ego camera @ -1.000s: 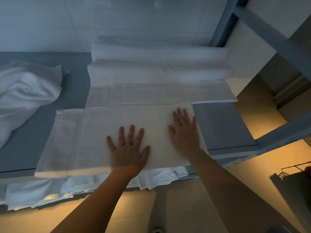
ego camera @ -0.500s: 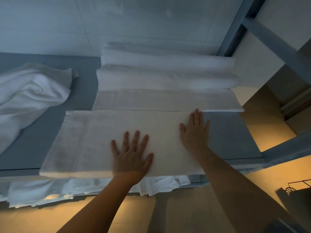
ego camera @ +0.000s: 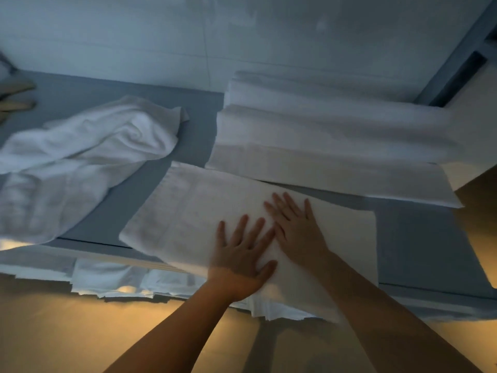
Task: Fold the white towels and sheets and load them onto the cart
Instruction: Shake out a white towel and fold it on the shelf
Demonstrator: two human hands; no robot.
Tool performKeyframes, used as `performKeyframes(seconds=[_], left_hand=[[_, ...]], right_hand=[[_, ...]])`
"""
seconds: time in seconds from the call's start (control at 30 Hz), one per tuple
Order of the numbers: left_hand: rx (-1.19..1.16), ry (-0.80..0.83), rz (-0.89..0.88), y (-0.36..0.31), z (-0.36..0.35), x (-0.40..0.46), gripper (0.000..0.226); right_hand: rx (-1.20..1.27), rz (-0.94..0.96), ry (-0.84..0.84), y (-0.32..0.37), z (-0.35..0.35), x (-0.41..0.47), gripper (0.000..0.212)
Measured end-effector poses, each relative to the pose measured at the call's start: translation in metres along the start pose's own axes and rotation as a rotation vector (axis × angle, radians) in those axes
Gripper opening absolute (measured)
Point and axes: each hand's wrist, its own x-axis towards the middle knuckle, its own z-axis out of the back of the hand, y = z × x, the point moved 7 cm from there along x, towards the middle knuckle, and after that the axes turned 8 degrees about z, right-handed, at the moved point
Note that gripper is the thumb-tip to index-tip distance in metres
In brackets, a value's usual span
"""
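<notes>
Both hands lie flat on a folded towel (ego camera: 204,219) at the near edge of a grey shelf (ego camera: 419,238). The left hand (ego camera: 242,259) presses palm down with its fingers straight and spread, grasping nothing, its wrist over the near edge. The right hand (ego camera: 295,224) lies just beside it, a little farther in, fingers likewise straight and released on the cloth; thumb and forefinger of the two hands nearly touch. The towel sits askew, its far left corner touching a stack (ego camera: 336,146) of folded linen that rises in steps toward the wall (ego camera: 188,36) at the shelf's far edge. An unfolded towel (ego camera: 80,157) lies crumpled toward the left end of the shelf, well apart from the hands, part of it drooping over the near edge. More white cloth (ego camera: 113,278) shows below the near edge, on a lower level.
</notes>
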Motion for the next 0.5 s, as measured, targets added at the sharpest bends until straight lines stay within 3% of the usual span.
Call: performKeyframes(seconds=[0.13,0.2,0.27,0.37,0.5], left_hand=[[-0.046,0.022,-0.192,0.046,0.011,-0.015,0.065],[-0.155,0.022,-0.199,0.072,0.018,-0.020,0.063],[-0.337,-0.022,-0.084,0.109,0.032,-0.017,0.062],[-0.218,-0.252,0.139,0.186,0.062,-0.010,0.062],[0.015,-0.057,0.373,0.266,0.050,-0.002,0.072]], right_hand=[[0.017,0.158,0.039,0.040,-0.007,0.034,0.048],[0.004,0.173,0.052,0.057,-0.013,0.045,0.050],[-0.010,0.132,0.060,0.072,-0.018,0.055,0.054],[-0.033,0.052,0.083,0.092,-0.030,0.069,0.059],[-0.046,-0.103,0.075,0.120,-0.039,0.089,0.062]])
